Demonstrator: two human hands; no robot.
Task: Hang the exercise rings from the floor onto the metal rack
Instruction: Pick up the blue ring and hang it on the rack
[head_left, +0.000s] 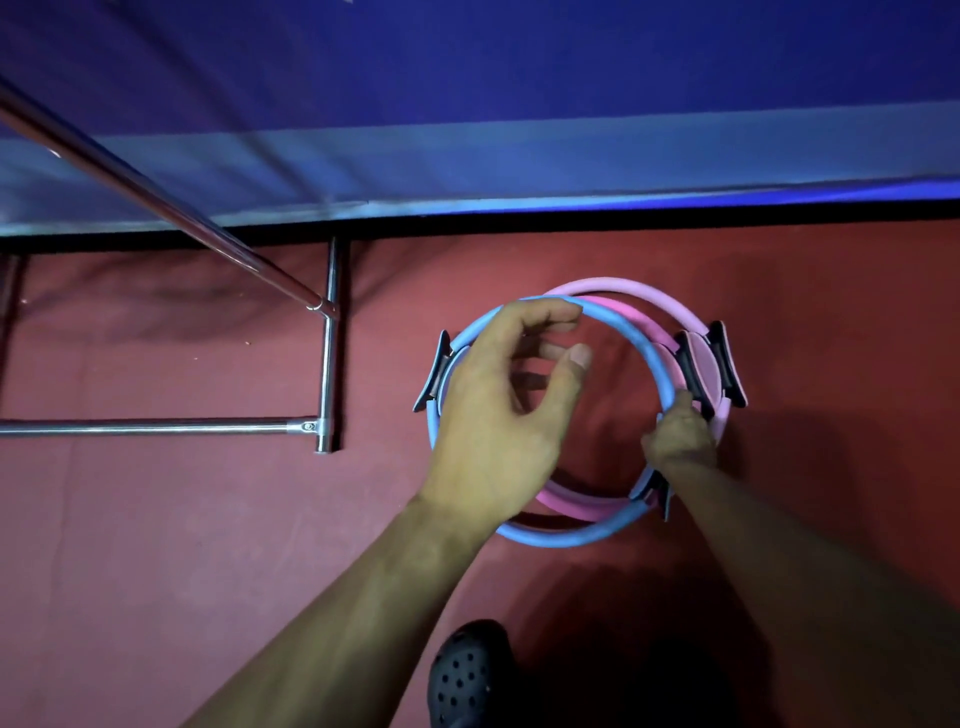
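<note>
A stack of exercise rings lies on the red floor. On top is a blue ring (631, 332) with dark padded grips. Under it lie a bright pink ring (571, 506) and a pale pink ring (618, 287). My right hand (680, 434) grips the blue ring's right side, just below a dark grip pad. Above the left half of the blue ring hovers my left hand (506, 410), fingers loosely curled and holding nothing. The metal rack (327, 358) of shiny tubes stands to the left, with its top rail running toward the upper left.
A blue wall (519, 104) with a pale lower band runs across the back. The red floor (156, 519) spreads around the rings. A black perforated clog (467, 675) on my foot shows at the bottom centre.
</note>
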